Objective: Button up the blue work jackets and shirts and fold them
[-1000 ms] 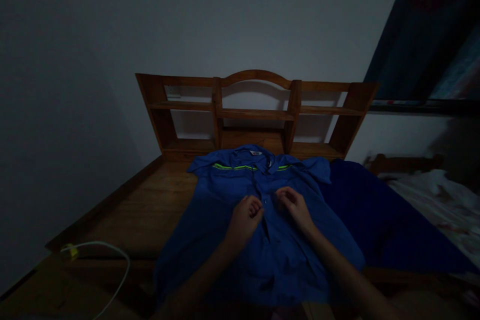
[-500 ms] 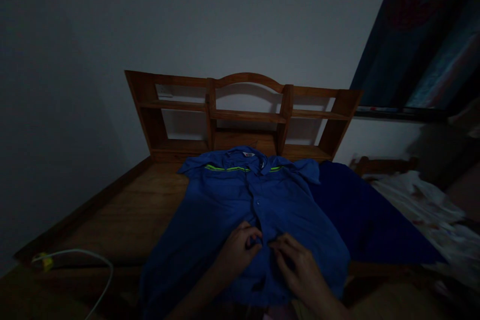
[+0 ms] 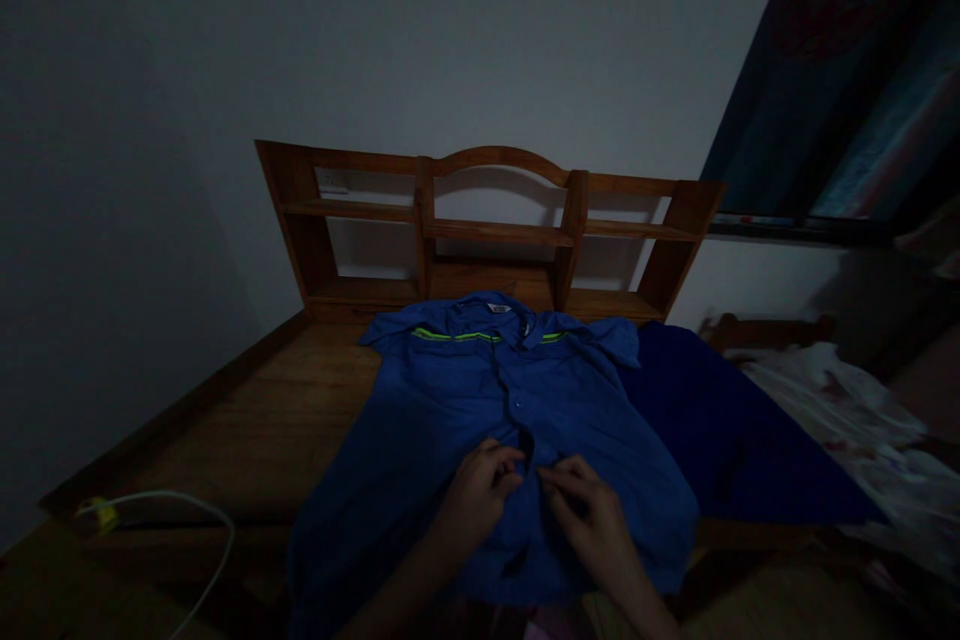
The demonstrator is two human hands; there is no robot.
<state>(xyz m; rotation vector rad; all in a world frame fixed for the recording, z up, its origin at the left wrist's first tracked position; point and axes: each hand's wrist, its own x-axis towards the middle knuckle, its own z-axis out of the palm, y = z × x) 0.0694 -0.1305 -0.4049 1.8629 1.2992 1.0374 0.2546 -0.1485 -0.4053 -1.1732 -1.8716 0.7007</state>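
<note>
We see a soft blue shirt (image 3: 435, 410), lightly creased, with short sleeves and a bright yellow-green stripe (image 3: 476, 336), spread collar-away on a grained wooden surface (image 3: 300, 400) before an arched, compartmented wooden shelf (image 3: 499, 233). Smooth dark-blue cloth (image 3: 727, 430) lies to its right. The left hand (image 3: 478, 492) and right hand (image 3: 591, 512) meet the shirt's front opening below a small round button (image 3: 517, 403), fingertips drawn narrow; we cannot tell whether either pinches fabric. Compared with one second earlier, we find both hands lower along the opening.
</note>
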